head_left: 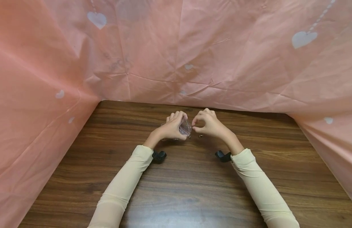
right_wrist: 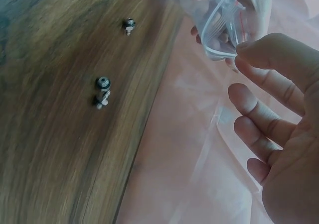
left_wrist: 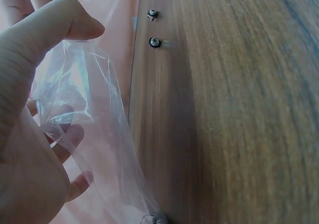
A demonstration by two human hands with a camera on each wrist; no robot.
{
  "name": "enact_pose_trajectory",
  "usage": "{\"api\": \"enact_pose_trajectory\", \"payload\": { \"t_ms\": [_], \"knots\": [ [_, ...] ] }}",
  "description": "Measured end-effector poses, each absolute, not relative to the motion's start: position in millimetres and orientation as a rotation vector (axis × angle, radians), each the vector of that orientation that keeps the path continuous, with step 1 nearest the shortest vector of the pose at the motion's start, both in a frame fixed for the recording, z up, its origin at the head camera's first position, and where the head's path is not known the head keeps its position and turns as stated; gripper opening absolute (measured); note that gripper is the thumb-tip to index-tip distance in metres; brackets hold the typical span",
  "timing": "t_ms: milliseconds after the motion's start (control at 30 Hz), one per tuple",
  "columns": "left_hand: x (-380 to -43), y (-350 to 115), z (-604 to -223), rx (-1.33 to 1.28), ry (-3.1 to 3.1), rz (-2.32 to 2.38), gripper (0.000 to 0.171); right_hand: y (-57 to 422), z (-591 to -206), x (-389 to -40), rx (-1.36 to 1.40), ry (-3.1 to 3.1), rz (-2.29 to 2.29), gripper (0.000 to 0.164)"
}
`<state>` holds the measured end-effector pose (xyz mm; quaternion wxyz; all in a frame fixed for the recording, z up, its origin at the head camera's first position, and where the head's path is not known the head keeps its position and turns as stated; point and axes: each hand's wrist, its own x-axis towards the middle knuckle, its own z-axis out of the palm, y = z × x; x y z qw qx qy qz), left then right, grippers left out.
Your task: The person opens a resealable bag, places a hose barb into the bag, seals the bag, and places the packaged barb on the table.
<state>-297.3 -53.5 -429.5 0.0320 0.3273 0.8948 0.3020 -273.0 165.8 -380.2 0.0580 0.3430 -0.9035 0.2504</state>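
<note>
My left hand (head_left: 173,126) holds a clear plastic zip bag (head_left: 185,127) between thumb and fingers, its mouth spread and facing right. In the left wrist view the bag (left_wrist: 114,114) hangs past the thumb, with something small and greyish at its lower end. My right hand (head_left: 208,123) has thumb and index finger pinched at the bag's rim (right_wrist: 219,55); the other fingers stay loosely bent. Whether a small part is also between those fingertips is hidden. Small black-and-silver metal fittings (right_wrist: 103,83) lie on the table below the hands, one fitting (right_wrist: 128,26) apart from the others.
The brown wood-grain table (head_left: 176,186) extends toward me. A pink sheet with white hearts (head_left: 193,57) hangs behind the table and along both sides. Black wrist camera mounts (head_left: 222,156) stick out inward from the cream sleeves (head_left: 258,180).
</note>
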Motion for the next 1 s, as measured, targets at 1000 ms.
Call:
{"api": "enact_pose_trajectory", "payload": {
  "t_ms": [1000],
  "knots": [
    [-297.6,-53.8,-432.2,1.008,2.772,0.937,0.077,197.2,-402.4,-271.7,1.021,-2.834,0.647,0.008]
  ]
}}
